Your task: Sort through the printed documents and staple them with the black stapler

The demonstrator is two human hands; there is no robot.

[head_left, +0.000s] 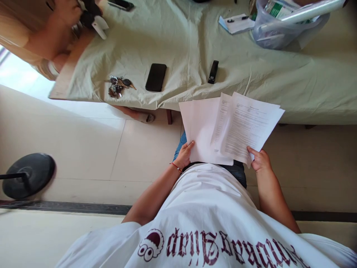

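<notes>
Several loose sheets of paper [205,130] are fanned out in front of my waist, close to the table's front edge. My left hand [184,154] grips their lower left edge, thumb on top. At the lower right, my right hand [260,159] pinches the printed sheets [248,123] between thumb and fingers. Those on the right carry lines of text, while the left top sheet looks blank. On the table beyond the papers lies a black stapler [213,72], apart from both hands.
The cloth-covered table [189,41] bears a black phone [156,77], keys [119,86], a notepad [237,24] and a plastic basket [275,35] of supplies. At the far left are another person's arm [47,37] and hand. A round black stand base [29,175] rests on the floor.
</notes>
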